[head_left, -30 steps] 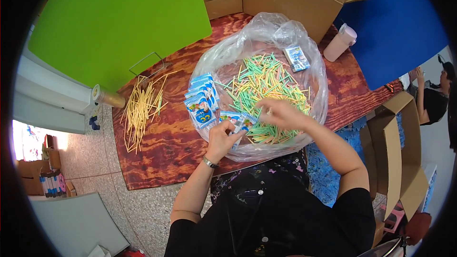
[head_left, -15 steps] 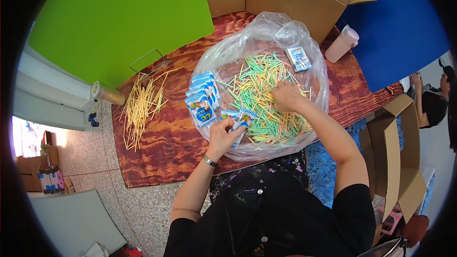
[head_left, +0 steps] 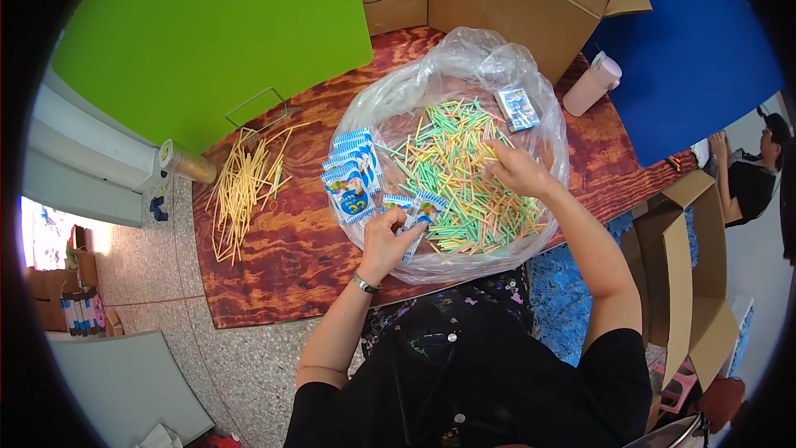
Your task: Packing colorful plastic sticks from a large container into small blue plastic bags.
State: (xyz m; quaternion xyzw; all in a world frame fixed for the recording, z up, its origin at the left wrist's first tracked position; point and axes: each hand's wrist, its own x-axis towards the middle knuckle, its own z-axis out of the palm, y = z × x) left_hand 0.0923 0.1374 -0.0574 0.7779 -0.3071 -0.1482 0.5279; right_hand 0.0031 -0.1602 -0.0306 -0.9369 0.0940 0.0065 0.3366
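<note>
A heap of thin yellow, green and pink sticks (head_left: 452,174) lies in a clear plastic bag (head_left: 365,112) spread wide on the table. Over the right part of the heap is my right hand (head_left: 516,169), its fingers curled together among the sticks; what they hold is hidden. My left hand (head_left: 386,241), at the bag's near left edge, pinches a small blue-and-white packet (head_left: 424,214) between thumb and fingers. A similar packet lies against it. Several more blue-and-white packets (head_left: 351,187) overlap in a row on the bag's left side, beyond my left hand.
A small blue-and-white pack (head_left: 517,109) sits at the bag's far right. Loose pale yellow sticks (head_left: 245,187) lie left, near a clear cylinder (head_left: 189,163) and wire stand (head_left: 261,108). A pink bottle (head_left: 592,85) and cardboard box (head_left: 506,0) stand behind; an open carton (head_left: 676,265) and another person (head_left: 746,174) are right.
My right hand has shifted slightly right over the heap, its fingers drawn closer together. My left hand keeps its pinch on the packet. The view has tilted slightly.
</note>
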